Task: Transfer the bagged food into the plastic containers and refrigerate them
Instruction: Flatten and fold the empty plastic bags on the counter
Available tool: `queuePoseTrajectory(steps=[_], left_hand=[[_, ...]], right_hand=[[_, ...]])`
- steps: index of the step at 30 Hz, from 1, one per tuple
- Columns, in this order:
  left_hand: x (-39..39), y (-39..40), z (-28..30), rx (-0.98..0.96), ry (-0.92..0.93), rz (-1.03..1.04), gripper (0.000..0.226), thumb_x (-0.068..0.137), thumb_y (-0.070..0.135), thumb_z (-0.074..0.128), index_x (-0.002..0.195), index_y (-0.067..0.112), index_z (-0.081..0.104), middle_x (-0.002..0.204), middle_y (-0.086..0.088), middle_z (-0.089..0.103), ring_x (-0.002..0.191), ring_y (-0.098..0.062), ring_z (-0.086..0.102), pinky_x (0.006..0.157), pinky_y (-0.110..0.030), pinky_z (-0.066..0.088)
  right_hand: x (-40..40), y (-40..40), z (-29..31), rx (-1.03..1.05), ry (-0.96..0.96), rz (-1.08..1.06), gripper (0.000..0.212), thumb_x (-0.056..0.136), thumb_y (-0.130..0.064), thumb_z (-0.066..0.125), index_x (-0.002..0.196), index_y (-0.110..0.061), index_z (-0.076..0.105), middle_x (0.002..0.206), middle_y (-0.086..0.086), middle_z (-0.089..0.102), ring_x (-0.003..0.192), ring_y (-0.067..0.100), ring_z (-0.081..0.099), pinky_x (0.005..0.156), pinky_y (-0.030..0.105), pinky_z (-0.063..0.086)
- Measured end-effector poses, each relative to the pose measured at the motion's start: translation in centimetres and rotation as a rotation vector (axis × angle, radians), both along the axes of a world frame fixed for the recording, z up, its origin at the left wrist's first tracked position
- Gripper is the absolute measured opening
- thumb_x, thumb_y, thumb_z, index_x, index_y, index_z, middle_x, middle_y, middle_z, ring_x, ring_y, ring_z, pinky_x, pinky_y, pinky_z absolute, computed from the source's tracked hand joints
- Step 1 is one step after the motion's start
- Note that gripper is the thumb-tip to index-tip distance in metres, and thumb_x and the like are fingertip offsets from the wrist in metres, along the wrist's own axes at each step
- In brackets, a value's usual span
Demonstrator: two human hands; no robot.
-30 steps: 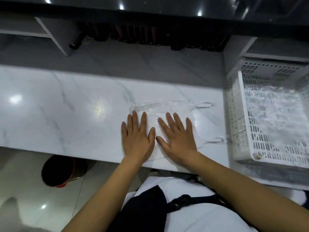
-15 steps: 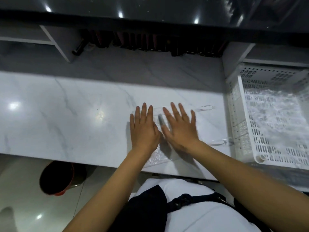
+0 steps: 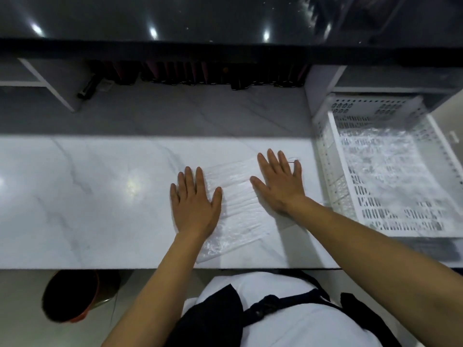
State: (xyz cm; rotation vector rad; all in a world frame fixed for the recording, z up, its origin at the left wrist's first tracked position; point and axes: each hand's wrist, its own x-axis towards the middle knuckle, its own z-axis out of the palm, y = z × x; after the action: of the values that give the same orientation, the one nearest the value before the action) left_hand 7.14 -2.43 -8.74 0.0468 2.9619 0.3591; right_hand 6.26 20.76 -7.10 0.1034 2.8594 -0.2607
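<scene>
An empty clear plastic bag (image 3: 238,204) lies flat on the white marble counter (image 3: 87,196), close to its front edge. My left hand (image 3: 194,201) presses flat on the bag's left edge with straight fingers. My right hand (image 3: 280,182) lies flat on the bag's right part, fingers spread and pointing away from me. The two hands are apart, with wrinkled plastic showing between them. No food and no plastic containers are in view.
A white perforated plastic basket (image 3: 325,171) lined with crinkled clear plastic stands at the counter's right end. A dark shelf with a row of dark bottles (image 3: 200,76) runs along the back. A dark bin with a red rim (image 3: 72,296) stands on the floor below left.
Both hands slid forward over the bag, then spread apart, the right hand going right and farther away, the left hand staying on the left edge. The bag looks flatter.
</scene>
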Motion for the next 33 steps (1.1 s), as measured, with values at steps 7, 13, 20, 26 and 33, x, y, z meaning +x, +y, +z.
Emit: queuePoseTrajectory(steps=[7, 13, 20, 26, 33], left_hand=[[-2.5, 1.5, 4.3, 0.042, -0.091, -0.058, 0.066, 0.1, 0.056, 0.041, 0.157, 0.029, 0.025, 0.169, -0.005, 0.006, 0.155, -0.031, -0.002, 0.123, -0.054, 0.001], [-4.8, 15.8, 11.0, 0.354, 0.077, -0.502, 0.051, 0.096, 0.034, 0.058, 0.145, 0.018, 0.049, 0.154, -0.006, 0.043, 0.145, -0.031, 0.034, 0.12, -0.046, 0.026], [-6.9, 34.8, 12.8, 0.185, -0.09, -0.837, 0.055, 0.095, 0.023, 0.055, 0.149, 0.023, 0.044, 0.153, -0.002, 0.046, 0.14, -0.025, 0.043, 0.113, -0.043, 0.037], [-11.1, 40.9, 10.7, -0.035, -0.256, -0.622, 0.061, 0.085, 0.015, 0.072, 0.141, 0.01, 0.049, 0.139, -0.017, 0.054, 0.118, -0.034, 0.057, 0.095, -0.041, 0.051], [-11.1, 40.0, 14.9, 0.266, -0.415, -0.55, 0.015, 0.089, 0.013, 0.073, 0.082, 0.014, 0.06, 0.083, -0.006, 0.068, 0.076, -0.023, 0.067, 0.063, -0.03, 0.055]], right_hand=[[5.8, 5.2, 8.9, -0.195, 0.208, -0.028, 0.07, 0.092, -0.066, 0.034, 0.155, -0.046, 0.01, 0.166, -0.012, -0.011, 0.152, 0.012, -0.017, 0.12, 0.05, -0.008], [14.0, 18.9, 12.2, -0.062, -0.034, -0.345, 0.076, 0.085, -0.083, 0.022, 0.153, -0.051, 0.012, 0.166, -0.015, -0.005, 0.152, 0.01, -0.012, 0.121, 0.052, -0.003], [17.2, 22.9, 8.2, 0.002, -0.117, -0.3, 0.107, 0.058, -0.087, -0.03, 0.154, -0.051, 0.002, 0.167, -0.01, -0.006, 0.152, 0.017, -0.014, 0.12, 0.054, -0.008], [17.3, 23.0, 7.4, 0.003, -0.054, -0.279, 0.092, 0.071, -0.079, -0.012, 0.155, -0.045, 0.007, 0.168, -0.005, -0.002, 0.153, 0.022, -0.012, 0.119, 0.053, -0.004], [18.3, 24.5, 9.6, -0.427, -0.003, -0.284, 0.102, 0.06, -0.101, 0.012, 0.15, -0.054, 0.016, 0.16, -0.022, -0.013, 0.149, 0.009, -0.021, 0.12, 0.049, -0.008]])
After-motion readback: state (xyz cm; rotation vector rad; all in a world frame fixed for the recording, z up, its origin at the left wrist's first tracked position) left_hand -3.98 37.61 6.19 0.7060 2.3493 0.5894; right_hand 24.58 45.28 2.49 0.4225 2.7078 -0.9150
